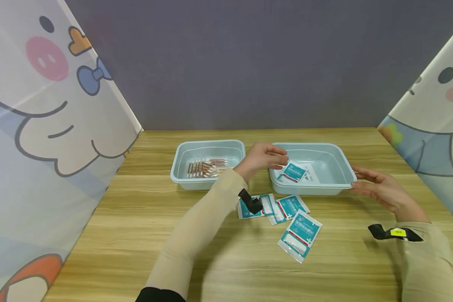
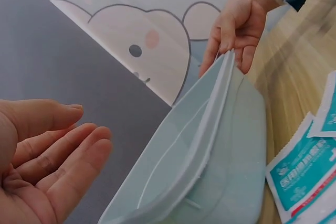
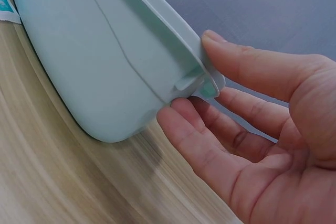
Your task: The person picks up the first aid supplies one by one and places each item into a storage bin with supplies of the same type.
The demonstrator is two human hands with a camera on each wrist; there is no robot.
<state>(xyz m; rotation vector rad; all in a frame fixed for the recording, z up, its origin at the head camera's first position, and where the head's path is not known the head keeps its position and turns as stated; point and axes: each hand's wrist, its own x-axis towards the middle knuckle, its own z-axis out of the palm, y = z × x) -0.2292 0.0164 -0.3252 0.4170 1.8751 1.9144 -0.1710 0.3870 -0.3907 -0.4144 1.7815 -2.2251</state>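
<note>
At left on the worktop (image 1: 136, 235), upright, a pale blue left tub (image 1: 196, 183) with slim brown sticks (image 1: 201, 168) inside, apparently wrapped in clear film. Next, the left grip (image 1: 263, 157), fingers relaxed and slightly parted, nothing held, over the left end of the right tub (image 1: 305, 191). In front, partly hidden by a black wrist strap (image 1: 251, 203), a first loose packet (image 1: 267, 204), teal and white, touching or overlapping a second loose packet (image 1: 290, 207); nearer the front edge, at a slant, a third loose packet (image 1: 301, 235). Probably light, thin and bendy, with slick film; best pinched by a sealed margin, sparing the middle from creases. Behind these, flat on the worktop, the right tub, with an inner packet (image 1: 295, 171) lying in its left part. Likely light, fairly stiff, smooth plastic, easily slid by a nudge; best steadied by the rim at a short end. At far right, the right grip (image 1: 383, 193), pinching exactly there, thumb at the rim, fingers below the lip.
</note>
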